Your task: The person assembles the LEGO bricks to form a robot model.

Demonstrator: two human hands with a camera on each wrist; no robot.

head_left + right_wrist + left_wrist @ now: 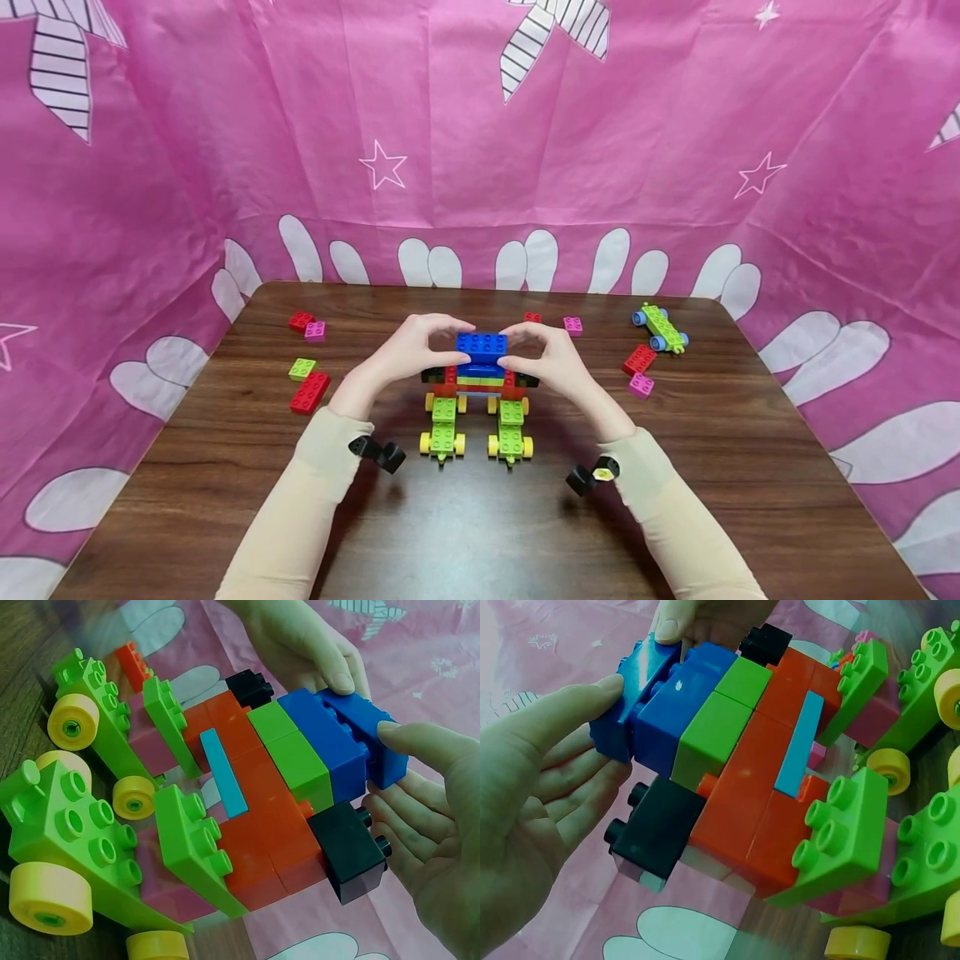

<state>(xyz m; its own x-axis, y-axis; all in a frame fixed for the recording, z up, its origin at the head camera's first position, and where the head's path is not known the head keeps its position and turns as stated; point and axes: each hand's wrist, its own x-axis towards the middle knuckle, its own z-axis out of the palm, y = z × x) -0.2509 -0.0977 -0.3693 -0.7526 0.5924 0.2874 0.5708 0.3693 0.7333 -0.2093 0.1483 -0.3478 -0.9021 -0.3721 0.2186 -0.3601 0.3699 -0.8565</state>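
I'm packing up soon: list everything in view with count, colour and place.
Patterned fabric backdrop: one, pink, back and sides
Wood-grain tabletop: one, brown, underneath
Stacked plastic brick model: one, multicoloured, centre
Wheeled plastic bases: two, lime, yellow-wheeled, under the model
Studded plastic brick: one, blue, atop the model
Loose plastic bricks: four, red, two left, one back, one right
Square plastic bricks: three, pink, one left, two right
Square plastic brick: one, lime, left
Wheeled plastic base: one, lime, blue-wheeled, back right
Small cameras: two, black, wrists
Sleeves: two, cream, both arms
Hands: two, bare, holding the blue brick
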